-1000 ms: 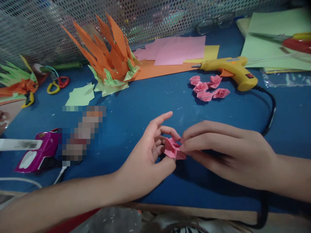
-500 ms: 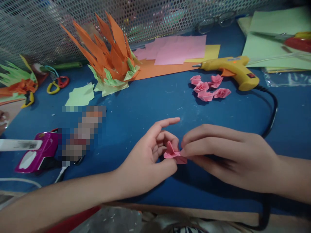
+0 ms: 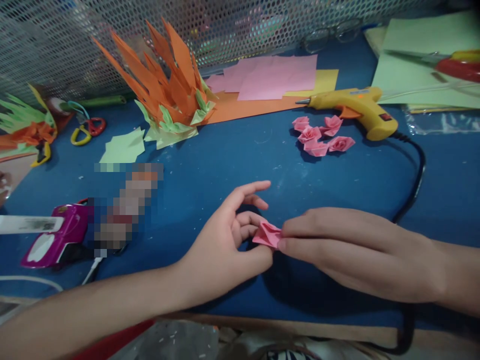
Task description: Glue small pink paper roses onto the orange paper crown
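Observation:
A small folded pink paper piece [image 3: 267,234] sits just above the blue table [image 3: 210,160], held between both hands. My left hand [image 3: 228,240] pinches its left side with thumb and middle fingers while the index finger points out. My right hand [image 3: 348,250] grips its right edge with fingers pressed together and nearly flat. Several finished pink paper roses [image 3: 321,136] lie in a cluster farther back, beside a yellow glue gun [image 3: 356,107].
An orange and green paper spike flower [image 3: 168,95] stands at the back left. Pink, yellow and orange sheets [image 3: 273,80] lie behind it. Scissors [image 3: 88,129], green paper scraps [image 3: 123,146] and a magenta glue gun [image 3: 56,240] are at left. The black cord [image 3: 416,180] curves at right.
My right hand has flattened and lowered, and the pink piece has turned and been pressed flatter between the two hands. My left index finger shifted slightly.

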Action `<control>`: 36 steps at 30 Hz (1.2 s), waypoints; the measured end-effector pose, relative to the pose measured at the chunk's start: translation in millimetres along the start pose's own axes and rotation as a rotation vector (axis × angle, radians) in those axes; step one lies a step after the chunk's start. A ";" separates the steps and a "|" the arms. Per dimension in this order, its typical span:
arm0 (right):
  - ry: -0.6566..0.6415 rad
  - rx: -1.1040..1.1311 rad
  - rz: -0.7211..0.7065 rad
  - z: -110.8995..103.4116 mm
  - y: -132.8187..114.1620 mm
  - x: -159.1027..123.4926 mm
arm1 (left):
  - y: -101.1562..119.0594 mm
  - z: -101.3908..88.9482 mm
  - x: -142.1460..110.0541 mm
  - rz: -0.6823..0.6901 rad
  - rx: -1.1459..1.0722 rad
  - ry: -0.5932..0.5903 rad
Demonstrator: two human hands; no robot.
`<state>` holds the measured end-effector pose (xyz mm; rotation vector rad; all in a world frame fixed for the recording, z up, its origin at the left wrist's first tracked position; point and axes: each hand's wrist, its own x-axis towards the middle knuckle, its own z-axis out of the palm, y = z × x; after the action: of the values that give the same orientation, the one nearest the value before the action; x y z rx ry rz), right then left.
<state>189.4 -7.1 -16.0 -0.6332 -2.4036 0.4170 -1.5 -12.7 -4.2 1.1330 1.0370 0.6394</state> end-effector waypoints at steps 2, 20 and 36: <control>0.029 -0.013 0.027 0.5 0.0 0.3 | -1.5 -0.1 1.5 -0.019 -0.066 0.054; 0.131 -0.015 0.073 5.4 -2.2 3.2 | -3.6 0.4 2.3 0.003 -0.223 0.162; 0.118 -0.181 -0.003 6.3 0.0 -1.7 | -1.7 7.5 -0.7 0.030 -0.179 0.204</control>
<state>186.6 -8.8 -21.6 -0.7128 -2.3453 0.1569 4.9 -17.0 -5.1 0.9421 1.1127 0.8682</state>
